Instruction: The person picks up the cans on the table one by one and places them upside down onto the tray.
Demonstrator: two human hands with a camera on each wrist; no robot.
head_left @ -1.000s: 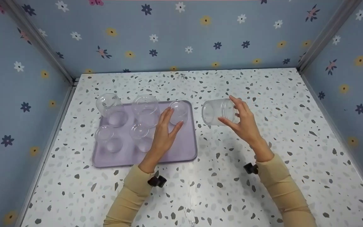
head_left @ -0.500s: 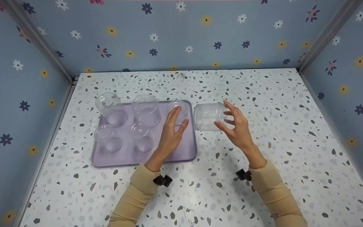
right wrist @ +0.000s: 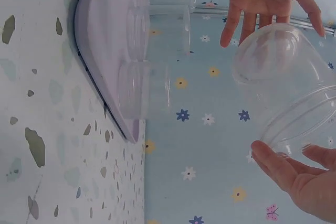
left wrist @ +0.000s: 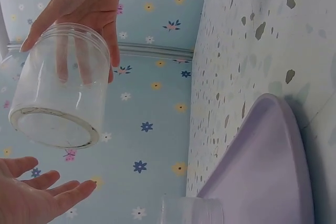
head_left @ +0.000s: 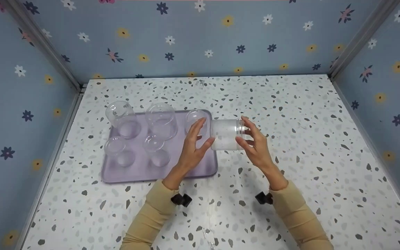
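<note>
A clear jar (head_left: pixel 225 134) lies sideways in the air beside the right edge of a lilac tray (head_left: pixel 203 166). My right hand (head_left: pixel 257 146) grips it round the ridged mouth end, thumb on the near side and fingers on the far side. My left hand (head_left: pixel 191 149) is at the jar's base end with thumb and fingers spread. In the left wrist view, a gap shows between the left hand (left wrist: pixel 39 192) and the jar's flat base (left wrist: pixel 55 128). From the right wrist, the jar (right wrist: pixel 283 82) appears well above the tray's level.
Several clear containers stand on the tray, such as one at its back left (head_left: pixel 120 113), a wide one at the back (head_left: pixel 160 119) and one at the back right (head_left: pixel 196 118), partly behind my left hand. Flower-patterned walls (head_left: pixel 200 38) enclose the speckled table (head_left: pixel 307 139).
My right hand has carried the jar leftward and a little nearer to me, up to the tray's edge. My left hand has shifted slightly right, to the jar's base end.
</note>
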